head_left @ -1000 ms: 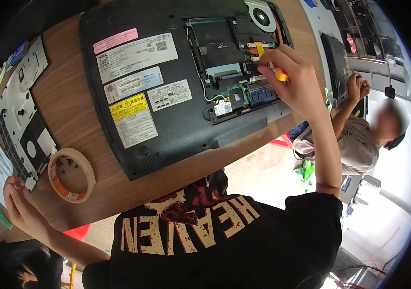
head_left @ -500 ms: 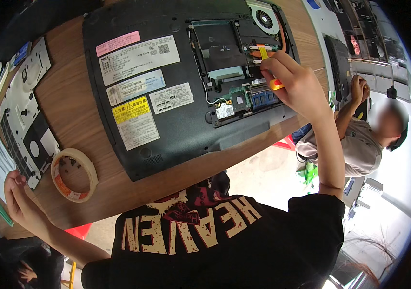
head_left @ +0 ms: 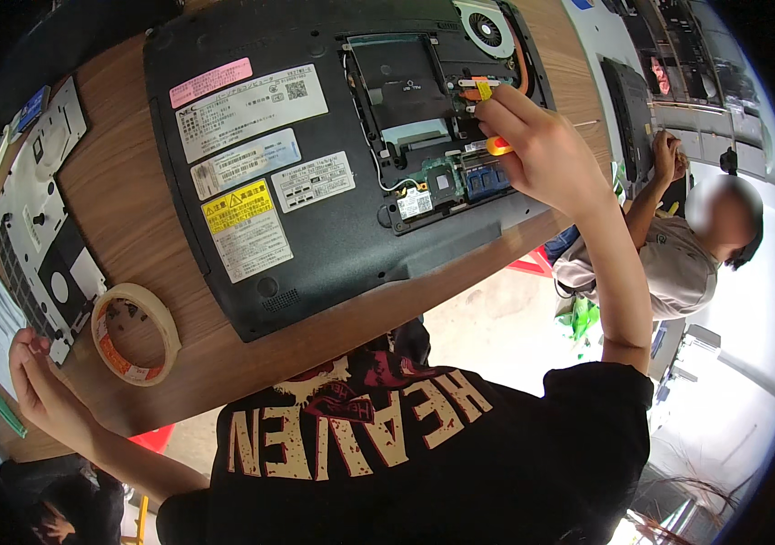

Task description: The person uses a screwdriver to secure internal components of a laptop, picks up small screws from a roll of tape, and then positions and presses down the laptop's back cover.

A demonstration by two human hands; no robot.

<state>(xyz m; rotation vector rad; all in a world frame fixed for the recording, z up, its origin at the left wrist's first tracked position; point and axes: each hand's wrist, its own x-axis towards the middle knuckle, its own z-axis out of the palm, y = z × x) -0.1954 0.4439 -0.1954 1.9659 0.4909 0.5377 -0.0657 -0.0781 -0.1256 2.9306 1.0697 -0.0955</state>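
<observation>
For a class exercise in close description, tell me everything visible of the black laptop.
The black laptop lies underside up, slightly askew, on a wooden table. Its casing looks like plastic. Pink, white, bluish and yellow labels sit toward the left. Toward the right, openings expose a fan, coppery pipe, green circuit board and blue module. The right hand is over that area, holding a yellow-orange handle; whether it touches the laptop is unclear.

Glare bleaches the far right while softer light covers the bench [head_left: 138,186]; fisheye distortion bends edges toward a black rim, a co-worker's head [head_left: 724,216] blurred.
</observation>
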